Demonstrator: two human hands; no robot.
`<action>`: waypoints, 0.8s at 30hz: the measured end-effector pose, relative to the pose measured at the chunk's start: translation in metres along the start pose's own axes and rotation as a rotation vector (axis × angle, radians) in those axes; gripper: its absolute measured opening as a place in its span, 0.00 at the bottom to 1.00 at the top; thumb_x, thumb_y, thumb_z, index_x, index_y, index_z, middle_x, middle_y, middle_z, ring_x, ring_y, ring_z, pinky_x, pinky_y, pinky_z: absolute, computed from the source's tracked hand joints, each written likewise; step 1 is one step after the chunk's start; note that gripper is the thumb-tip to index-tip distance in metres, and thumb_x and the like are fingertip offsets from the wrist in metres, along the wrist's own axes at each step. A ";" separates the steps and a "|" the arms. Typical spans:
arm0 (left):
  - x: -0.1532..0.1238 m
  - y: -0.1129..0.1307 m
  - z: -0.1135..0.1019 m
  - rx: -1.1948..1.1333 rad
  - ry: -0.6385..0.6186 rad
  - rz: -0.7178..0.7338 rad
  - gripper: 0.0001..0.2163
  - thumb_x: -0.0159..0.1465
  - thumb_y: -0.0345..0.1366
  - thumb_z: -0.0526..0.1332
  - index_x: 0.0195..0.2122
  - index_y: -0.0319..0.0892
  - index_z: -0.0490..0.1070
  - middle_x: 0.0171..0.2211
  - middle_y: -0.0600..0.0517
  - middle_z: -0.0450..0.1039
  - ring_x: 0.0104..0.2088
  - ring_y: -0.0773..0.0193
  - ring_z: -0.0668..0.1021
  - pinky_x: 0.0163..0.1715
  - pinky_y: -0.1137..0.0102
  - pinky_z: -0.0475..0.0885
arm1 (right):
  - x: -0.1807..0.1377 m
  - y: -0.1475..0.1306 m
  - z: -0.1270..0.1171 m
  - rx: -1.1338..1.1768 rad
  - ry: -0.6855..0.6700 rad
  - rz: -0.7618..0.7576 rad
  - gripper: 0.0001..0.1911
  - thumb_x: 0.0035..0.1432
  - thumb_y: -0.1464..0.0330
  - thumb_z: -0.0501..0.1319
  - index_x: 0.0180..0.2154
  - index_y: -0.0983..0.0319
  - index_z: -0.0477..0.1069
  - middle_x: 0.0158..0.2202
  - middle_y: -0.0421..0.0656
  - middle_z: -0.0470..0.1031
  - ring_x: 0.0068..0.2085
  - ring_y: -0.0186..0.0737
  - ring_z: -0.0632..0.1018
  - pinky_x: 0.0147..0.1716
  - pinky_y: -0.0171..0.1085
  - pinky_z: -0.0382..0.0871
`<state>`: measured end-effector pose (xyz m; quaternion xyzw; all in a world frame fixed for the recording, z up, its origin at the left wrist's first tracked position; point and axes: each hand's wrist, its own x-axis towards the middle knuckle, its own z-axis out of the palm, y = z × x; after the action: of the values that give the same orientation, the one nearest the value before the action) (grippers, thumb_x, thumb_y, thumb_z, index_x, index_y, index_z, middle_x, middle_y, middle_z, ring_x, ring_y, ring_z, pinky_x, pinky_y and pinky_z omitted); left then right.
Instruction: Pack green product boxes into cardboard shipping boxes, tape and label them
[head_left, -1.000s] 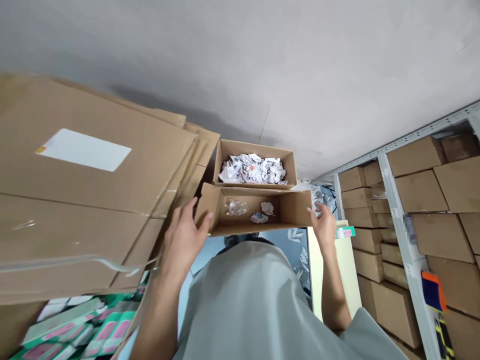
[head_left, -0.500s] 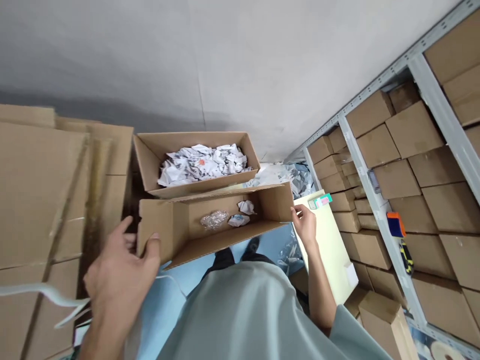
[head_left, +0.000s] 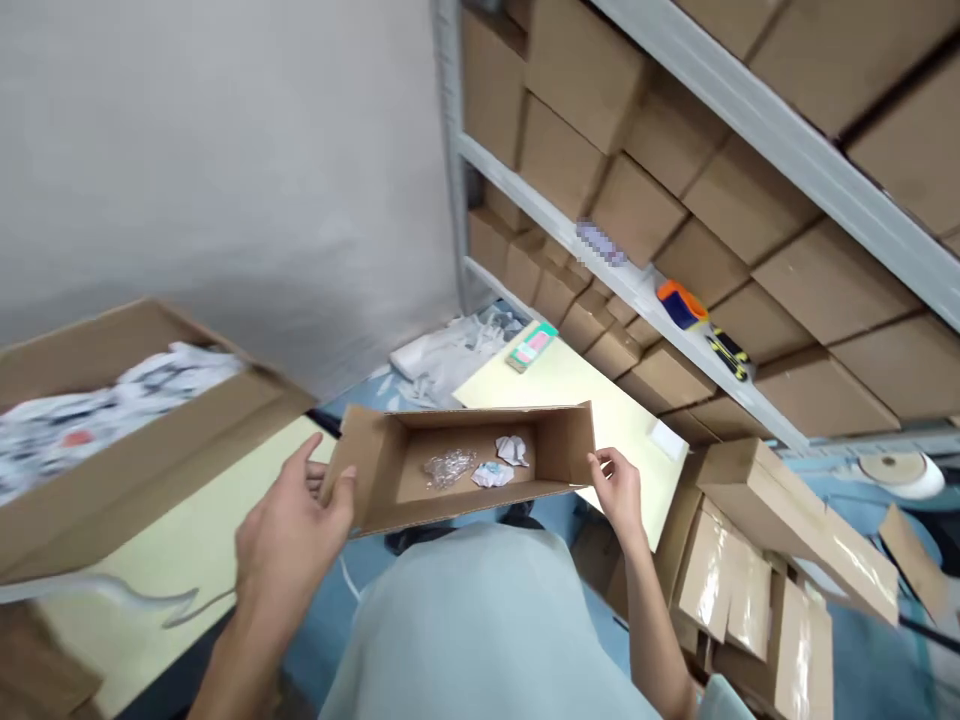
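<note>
Between my two hands is a long, open cardboard box (head_left: pixel 465 508), held up in front of my body. My left hand (head_left: pixel 296 520) grips its left end flap, thumb on the inner side and fingers behind. At the opposite end, my right hand (head_left: pixel 619 490) pinches the right wall near its outer edge. Inside the box lie a clear crumpled plastic piece (head_left: pixel 450 467) and two crumpled paper balls, one plain white (head_left: pixel 512 450) and one with a bluish mark (head_left: pixel 492 474).
A larger carton (head_left: pixel 187 420) of crumpled paper stands on the left table. A pale yellow table (head_left: pixel 600 395) carries a green-and-pink packet (head_left: pixel 532 347). Metal shelving (head_left: pixel 540 200) full of cardboard boxes rises at the right, with taped boxes (head_left: pixel 795 530) stacked below it.
My view and body have turned to the right, and the held box has come along, away from the paper-filled carton. Both hands keep their hold on its ends.
</note>
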<state>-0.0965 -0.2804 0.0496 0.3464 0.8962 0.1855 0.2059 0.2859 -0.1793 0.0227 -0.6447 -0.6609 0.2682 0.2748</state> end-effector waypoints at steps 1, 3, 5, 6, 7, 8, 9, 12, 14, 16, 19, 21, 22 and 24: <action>0.001 0.022 0.016 0.018 -0.013 0.058 0.36 0.71 0.54 0.52 0.75 0.41 0.65 0.52 0.42 0.84 0.51 0.41 0.85 0.50 0.53 0.79 | -0.003 0.018 -0.013 0.011 0.030 0.036 0.25 0.70 0.45 0.59 0.34 0.58 0.75 0.31 0.43 0.82 0.27 0.41 0.77 0.31 0.37 0.69; 0.002 0.065 0.049 0.040 -0.037 0.176 0.35 0.71 0.53 0.52 0.74 0.40 0.65 0.52 0.41 0.84 0.52 0.40 0.85 0.50 0.53 0.78 | -0.008 0.050 -0.037 0.018 0.097 0.103 0.24 0.70 0.46 0.60 0.35 0.58 0.75 0.31 0.43 0.81 0.27 0.40 0.76 0.32 0.37 0.69; 0.005 0.105 0.084 0.058 -0.064 0.285 0.33 0.72 0.51 0.53 0.74 0.39 0.66 0.51 0.40 0.84 0.52 0.40 0.85 0.50 0.54 0.78 | -0.012 0.077 -0.058 0.010 0.166 0.168 0.24 0.70 0.46 0.59 0.35 0.58 0.75 0.31 0.43 0.81 0.27 0.40 0.76 0.32 0.37 0.69; 0.006 0.122 0.100 0.068 -0.083 0.333 0.33 0.72 0.49 0.53 0.74 0.38 0.66 0.50 0.41 0.84 0.52 0.40 0.85 0.50 0.55 0.78 | -0.013 0.089 -0.067 0.004 0.196 0.200 0.24 0.71 0.45 0.59 0.35 0.58 0.75 0.31 0.43 0.81 0.27 0.40 0.75 0.32 0.37 0.69; 0.007 0.138 0.115 0.077 -0.107 0.376 0.32 0.72 0.48 0.54 0.73 0.38 0.67 0.50 0.41 0.84 0.52 0.41 0.85 0.50 0.56 0.78 | -0.014 0.099 -0.075 0.000 0.225 0.232 0.25 0.71 0.45 0.59 0.35 0.58 0.75 0.30 0.43 0.80 0.27 0.40 0.75 0.31 0.37 0.68; 0.008 0.152 0.129 0.083 -0.132 0.412 0.31 0.72 0.46 0.55 0.73 0.37 0.67 0.49 0.41 0.85 0.52 0.42 0.85 0.51 0.57 0.77 | -0.015 0.108 -0.083 -0.003 0.251 0.264 0.26 0.71 0.44 0.59 0.36 0.59 0.76 0.30 0.43 0.80 0.27 0.40 0.75 0.31 0.37 0.67; 0.010 0.165 0.141 0.086 -0.153 0.437 0.31 0.71 0.45 0.55 0.73 0.37 0.68 0.49 0.41 0.85 0.52 0.43 0.85 0.51 0.58 0.77 | -0.015 0.116 -0.089 -0.005 0.275 0.294 0.26 0.71 0.44 0.59 0.36 0.59 0.76 0.29 0.43 0.79 0.27 0.40 0.75 0.31 0.36 0.67; 0.018 0.194 0.165 0.084 -0.190 0.486 0.30 0.72 0.43 0.57 0.72 0.37 0.69 0.49 0.41 0.84 0.52 0.44 0.84 0.53 0.59 0.77 | -0.014 0.132 -0.101 -0.010 0.326 0.365 0.28 0.70 0.41 0.58 0.37 0.59 0.77 0.28 0.42 0.78 0.27 0.40 0.74 0.30 0.36 0.65; 0.026 0.208 0.173 0.072 -0.202 0.499 0.30 0.71 0.43 0.58 0.72 0.38 0.69 0.50 0.42 0.84 0.52 0.45 0.84 0.53 0.58 0.77 | -0.010 0.137 -0.104 -0.012 0.335 0.392 0.29 0.70 0.41 0.58 0.37 0.60 0.77 0.27 0.42 0.77 0.27 0.40 0.73 0.30 0.36 0.65; 0.037 0.221 0.176 0.062 -0.214 0.502 0.30 0.71 0.43 0.60 0.73 0.39 0.69 0.49 0.43 0.85 0.52 0.45 0.85 0.53 0.58 0.77 | -0.003 0.138 -0.104 -0.010 0.347 0.417 0.29 0.70 0.41 0.58 0.37 0.60 0.77 0.26 0.41 0.76 0.26 0.39 0.73 0.30 0.36 0.64; 0.059 0.235 0.179 0.046 -0.222 0.515 0.30 0.70 0.42 0.61 0.72 0.40 0.69 0.48 0.44 0.85 0.51 0.45 0.85 0.52 0.57 0.78 | 0.010 0.133 -0.101 -0.008 0.370 0.450 0.28 0.69 0.41 0.59 0.37 0.59 0.77 0.28 0.41 0.78 0.26 0.39 0.73 0.31 0.36 0.66; 0.074 0.241 0.182 0.030 -0.220 0.541 0.30 0.69 0.43 0.61 0.72 0.40 0.69 0.49 0.44 0.85 0.51 0.44 0.85 0.52 0.56 0.79 | 0.020 0.127 -0.098 -0.006 0.377 0.470 0.28 0.68 0.41 0.59 0.37 0.59 0.76 0.31 0.43 0.80 0.27 0.40 0.75 0.31 0.37 0.67; 0.081 0.242 0.184 0.022 -0.217 0.554 0.31 0.69 0.43 0.61 0.72 0.40 0.69 0.49 0.43 0.85 0.51 0.43 0.85 0.52 0.55 0.79 | 0.024 0.124 -0.096 -0.007 0.381 0.479 0.28 0.67 0.40 0.60 0.37 0.59 0.76 0.32 0.44 0.81 0.27 0.40 0.75 0.32 0.37 0.67; 0.095 0.244 0.188 0.005 -0.222 0.575 0.31 0.69 0.44 0.60 0.72 0.38 0.69 0.49 0.42 0.85 0.51 0.42 0.86 0.53 0.54 0.79 | 0.032 0.118 -0.091 -0.018 0.393 0.498 0.29 0.66 0.39 0.60 0.37 0.59 0.77 0.33 0.45 0.82 0.28 0.41 0.76 0.33 0.38 0.68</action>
<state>0.0652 -0.0100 -0.0165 0.6043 0.7340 0.1951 0.2407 0.4333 -0.1442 0.0037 -0.8285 -0.4195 0.1917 0.3177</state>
